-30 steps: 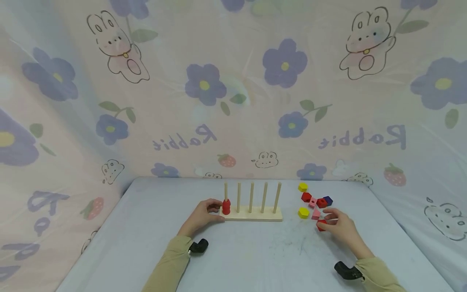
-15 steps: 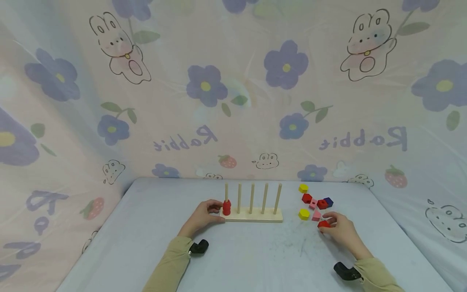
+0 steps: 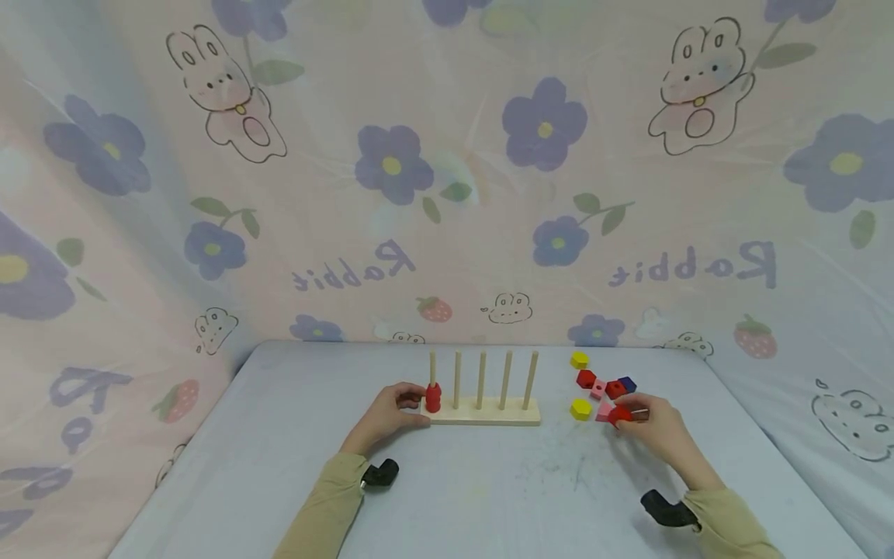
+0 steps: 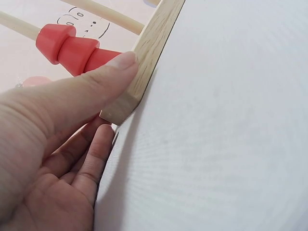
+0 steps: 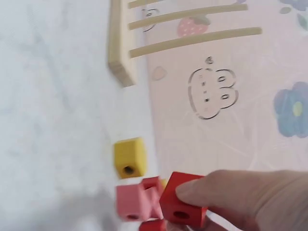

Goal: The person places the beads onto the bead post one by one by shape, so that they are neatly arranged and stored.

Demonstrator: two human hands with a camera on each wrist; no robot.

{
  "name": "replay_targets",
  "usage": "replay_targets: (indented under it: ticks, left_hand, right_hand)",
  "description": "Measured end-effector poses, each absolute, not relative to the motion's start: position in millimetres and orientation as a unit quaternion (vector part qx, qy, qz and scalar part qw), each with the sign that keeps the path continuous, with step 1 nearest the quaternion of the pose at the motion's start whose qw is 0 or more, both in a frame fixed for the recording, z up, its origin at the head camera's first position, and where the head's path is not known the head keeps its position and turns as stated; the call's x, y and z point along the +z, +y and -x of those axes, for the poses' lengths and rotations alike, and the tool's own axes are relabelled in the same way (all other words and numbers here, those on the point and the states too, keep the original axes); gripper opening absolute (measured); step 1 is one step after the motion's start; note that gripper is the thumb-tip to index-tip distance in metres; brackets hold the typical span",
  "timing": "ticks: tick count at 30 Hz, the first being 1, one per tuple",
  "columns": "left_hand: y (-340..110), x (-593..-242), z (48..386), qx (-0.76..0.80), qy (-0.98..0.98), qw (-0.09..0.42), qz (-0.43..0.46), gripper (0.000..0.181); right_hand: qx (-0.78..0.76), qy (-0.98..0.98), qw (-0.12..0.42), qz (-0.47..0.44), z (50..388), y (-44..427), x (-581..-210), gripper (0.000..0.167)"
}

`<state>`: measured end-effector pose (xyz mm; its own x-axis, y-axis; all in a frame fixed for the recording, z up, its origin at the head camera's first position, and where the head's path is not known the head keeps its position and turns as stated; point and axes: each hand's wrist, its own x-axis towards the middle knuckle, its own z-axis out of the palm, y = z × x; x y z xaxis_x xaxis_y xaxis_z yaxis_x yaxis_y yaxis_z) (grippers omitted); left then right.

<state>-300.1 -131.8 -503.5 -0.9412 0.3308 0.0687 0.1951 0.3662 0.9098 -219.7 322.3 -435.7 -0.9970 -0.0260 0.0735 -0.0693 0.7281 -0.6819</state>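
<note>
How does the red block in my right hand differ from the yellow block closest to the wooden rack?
The red block is pinched in your right hand; the yellow block rests on the table, untouched. The red block is also farther from the wooden rack than the yellow block. Both show a hole in the right wrist view.

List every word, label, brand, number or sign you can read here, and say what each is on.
"Rabbit", mirror-reversed, on the backdrop, left of centre.
"Rabbit", mirror-reversed, on the backdrop, right of centre.
Letters on the backdrop's left side: skewed and partly cut off, not readable as a word.
No text can be made out on the stand or blocks.
</note>
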Motion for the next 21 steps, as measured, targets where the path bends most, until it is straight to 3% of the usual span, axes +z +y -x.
replay_targets:
  ticks: [13, 21]
  left_hand:
    - [-132, -503, 299, 0.54, 0.825, 0.067, -0.152, 0.056]
    - [-131, -506, 302, 0.542, 0.822, 0.061, -0.166, 0.055]
  right_hand:
    - [0.514, -0.846, 0.068, -0.123, 235, 281, -391, 0.044]
    - [0.585, -0.79, 0.062, -0.172, 247, 240, -366, 0.043]
